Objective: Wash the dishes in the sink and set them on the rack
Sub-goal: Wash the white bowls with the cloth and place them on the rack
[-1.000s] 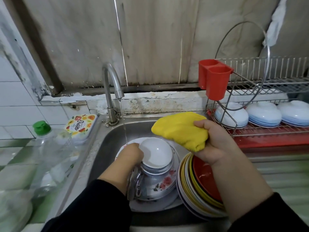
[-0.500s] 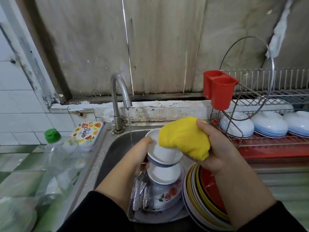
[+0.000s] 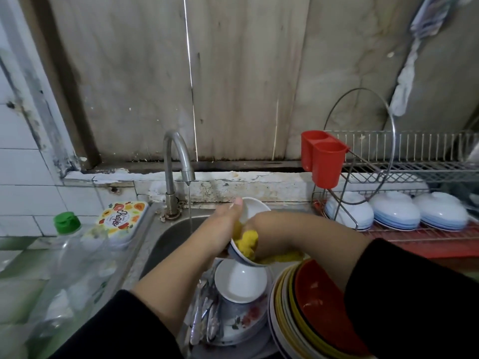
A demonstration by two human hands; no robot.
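The left hand (image 3: 228,218) held a white bowl (image 3: 252,229) tilted above the middle of the sink (image 3: 166,239), its thumb hooked over the far rim and its fingers hidden beneath the bowl. The right hand (image 3: 252,226) reached into the bowl with a yellow cloth (image 3: 247,243); its fingers were buried inside, so whether they were wide or narrow could not be told. A thin stream of water ran from the tap (image 3: 178,161) just left of the bowl. Below the bowl, another white bowl (image 3: 239,281) sat upturned on a flowered dish (image 3: 243,317), with spoons (image 3: 207,317) along its left side. A stack of coloured plates (image 3: 305,314) leaned at the sink's right edge. On the rack (image 3: 404,161) to the right lay upturned white bowls (image 3: 394,211).
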